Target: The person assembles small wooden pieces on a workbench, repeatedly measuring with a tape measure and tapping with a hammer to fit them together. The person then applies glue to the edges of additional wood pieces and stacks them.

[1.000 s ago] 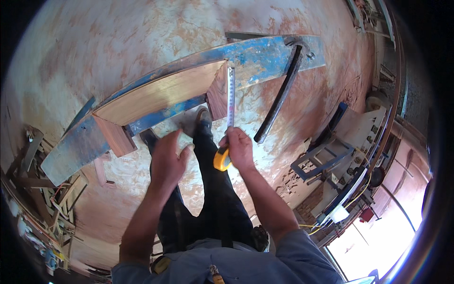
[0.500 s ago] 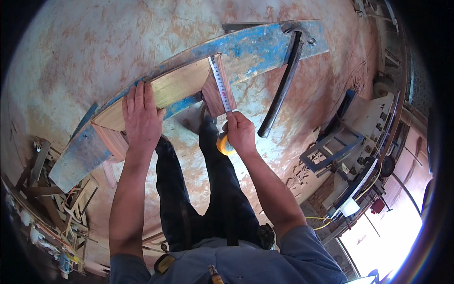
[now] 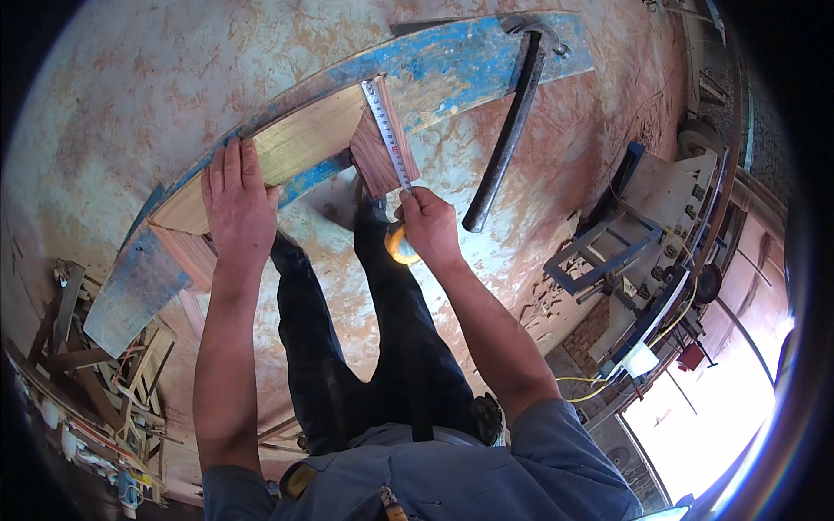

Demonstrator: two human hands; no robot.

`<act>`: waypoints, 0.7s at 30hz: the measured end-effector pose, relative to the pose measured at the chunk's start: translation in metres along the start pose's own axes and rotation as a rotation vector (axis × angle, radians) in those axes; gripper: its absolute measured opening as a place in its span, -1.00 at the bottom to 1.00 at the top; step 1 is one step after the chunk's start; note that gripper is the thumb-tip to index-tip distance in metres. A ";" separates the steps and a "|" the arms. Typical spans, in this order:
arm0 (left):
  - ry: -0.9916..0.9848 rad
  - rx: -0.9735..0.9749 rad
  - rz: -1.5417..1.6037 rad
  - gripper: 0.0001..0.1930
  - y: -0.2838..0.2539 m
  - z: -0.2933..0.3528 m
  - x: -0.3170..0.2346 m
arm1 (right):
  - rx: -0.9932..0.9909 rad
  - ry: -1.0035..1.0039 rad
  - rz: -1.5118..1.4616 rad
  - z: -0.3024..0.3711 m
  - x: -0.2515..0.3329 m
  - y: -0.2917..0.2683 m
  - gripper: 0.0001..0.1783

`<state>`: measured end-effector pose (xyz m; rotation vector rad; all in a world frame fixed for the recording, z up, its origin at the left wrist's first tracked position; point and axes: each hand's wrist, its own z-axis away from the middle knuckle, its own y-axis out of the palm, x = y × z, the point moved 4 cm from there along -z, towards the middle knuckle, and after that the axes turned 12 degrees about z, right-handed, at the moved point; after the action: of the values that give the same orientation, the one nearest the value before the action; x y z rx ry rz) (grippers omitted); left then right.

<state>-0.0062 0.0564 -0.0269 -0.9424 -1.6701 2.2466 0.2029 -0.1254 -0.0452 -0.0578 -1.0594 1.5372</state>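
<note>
Where the left hand lies flat on the pale board, its fingers are stretched out, resting on the surface and gripping nothing. Steady, even pressure there would probably work best, so that the board does not slide on the blue-painted tabletop beneath it. To the right, the tape measure has its blade drawn out along the right end block, from the far edge toward the right hand. A true reading seems to call for a blade lying flat and untwisted, in line with the block's side; whether its hook is caught is too small to tell. The right hand's fingers are curled round the tape measure near the block's near end; a light hold should avoid bending the blade.

Around this, scrap wood is heaped at far left, and the left end block sits under the board's other end. On the right, a hammer rests with its handle jutting past the tabletop's near edge, where an outward swing could knock it. Farther right are a machine and a yellow cable, well apart from the hands.
</note>
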 end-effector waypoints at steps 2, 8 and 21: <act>0.004 -0.003 0.005 -0.18 -0.001 0.000 -0.001 | 0.001 -0.032 0.014 -0.001 0.001 -0.001 -0.75; 0.017 -0.023 0.018 -0.17 0.000 0.000 0.000 | -0.005 -0.026 0.030 -0.002 0.000 -0.001 -0.74; -0.017 0.023 0.006 -0.17 -0.003 -0.004 0.000 | -0.037 -0.012 -0.138 0.006 0.014 -0.018 -0.74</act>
<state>-0.0041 0.0606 -0.0246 -0.9261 -1.6467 2.2793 0.2089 -0.1195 -0.0229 -0.0008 -1.0790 1.3959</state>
